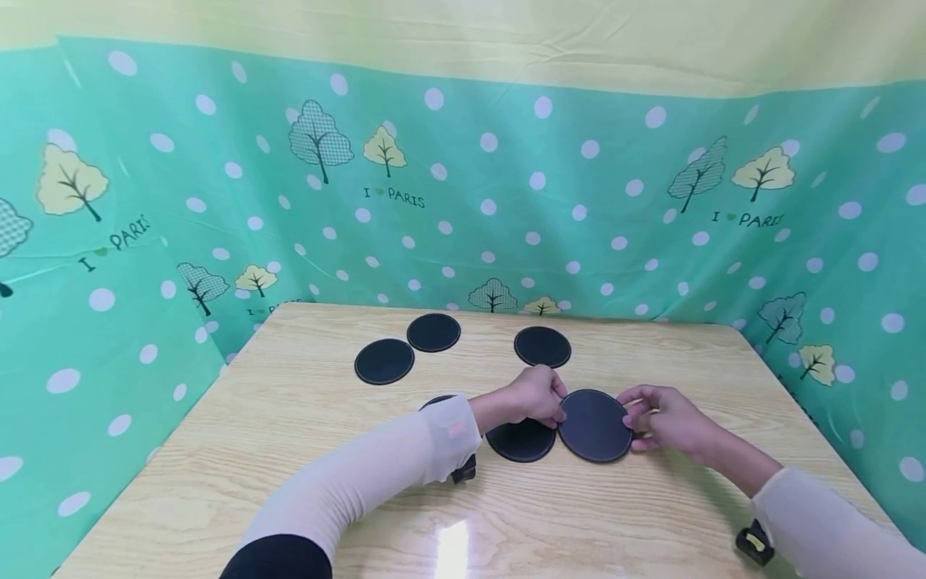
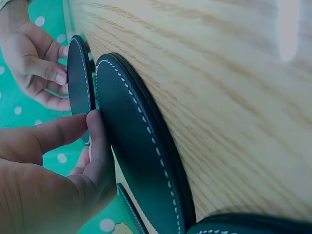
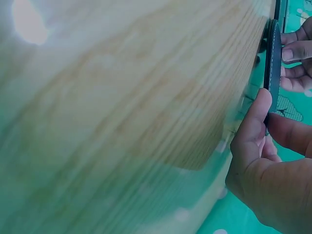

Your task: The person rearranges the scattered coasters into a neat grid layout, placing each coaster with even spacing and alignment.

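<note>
Both hands are at one round black coaster (image 1: 596, 426) with light stitching along its rim, right of the table's middle. At its left edge my left hand (image 1: 534, 396) pinches the rim between thumb and fingers. My right hand (image 1: 669, 420) grips the opposite edge, thumb on the near face, as the right wrist view shows with the coaster (image 3: 274, 63) edge-on, raised off the table. Directly left of it lies a second black coaster (image 1: 521, 442), partly under my left hand. Another coaster (image 1: 436, 400) is mostly hidden behind the left sleeve.
Two black coasters (image 1: 384, 361) (image 1: 434, 332) lie close together at the back left of the wooden table (image 1: 239, 434). One more coaster (image 1: 542, 346) lies at the back, just beyond my left hand. A green dotted curtain (image 1: 492, 177) hangs behind and at both sides.
</note>
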{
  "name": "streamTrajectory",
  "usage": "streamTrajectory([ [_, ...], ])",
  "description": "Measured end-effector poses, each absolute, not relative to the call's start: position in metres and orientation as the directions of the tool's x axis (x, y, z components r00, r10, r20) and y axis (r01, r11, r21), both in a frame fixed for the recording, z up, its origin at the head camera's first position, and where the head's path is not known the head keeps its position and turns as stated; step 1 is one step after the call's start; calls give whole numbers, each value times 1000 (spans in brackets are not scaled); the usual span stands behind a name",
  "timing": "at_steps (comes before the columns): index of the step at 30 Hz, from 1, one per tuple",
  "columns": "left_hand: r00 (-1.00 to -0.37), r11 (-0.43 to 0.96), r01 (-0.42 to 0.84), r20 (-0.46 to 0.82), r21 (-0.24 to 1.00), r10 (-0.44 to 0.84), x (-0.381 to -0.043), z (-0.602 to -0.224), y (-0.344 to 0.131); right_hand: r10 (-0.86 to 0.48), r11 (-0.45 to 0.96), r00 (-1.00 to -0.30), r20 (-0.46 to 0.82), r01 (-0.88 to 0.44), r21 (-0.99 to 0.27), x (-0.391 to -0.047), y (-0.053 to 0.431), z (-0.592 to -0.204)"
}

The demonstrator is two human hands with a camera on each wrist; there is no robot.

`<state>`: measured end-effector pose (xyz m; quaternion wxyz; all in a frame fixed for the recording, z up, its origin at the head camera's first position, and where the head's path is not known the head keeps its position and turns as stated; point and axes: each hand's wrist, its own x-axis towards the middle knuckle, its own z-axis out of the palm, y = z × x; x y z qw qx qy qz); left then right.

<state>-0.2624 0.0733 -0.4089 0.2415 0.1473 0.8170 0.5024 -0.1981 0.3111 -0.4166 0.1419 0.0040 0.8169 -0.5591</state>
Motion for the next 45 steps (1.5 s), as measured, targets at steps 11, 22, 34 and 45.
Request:
streamTrajectory([
  [11, -846, 488, 16, -249, 873, 472, -265, -411, 76, -152, 393, -956, -251, 174, -903, -201, 310, -422],
  [22, -846, 516, 60, -230, 854, 480, -264, -411, 76, -169, 414, -954, -248, 160, -896, -203, 310, -421],
  [34, -845, 533, 73, -231, 843, 481, -264, -413, 75, -172, 475, -956, -239, 132, -870, -204, 309, -422],
  [45, -839, 476, 53, -219, 878, 497, -263, -414, 72, -183, 517, -961, -206, 84, -852, -203, 307, -419],
])
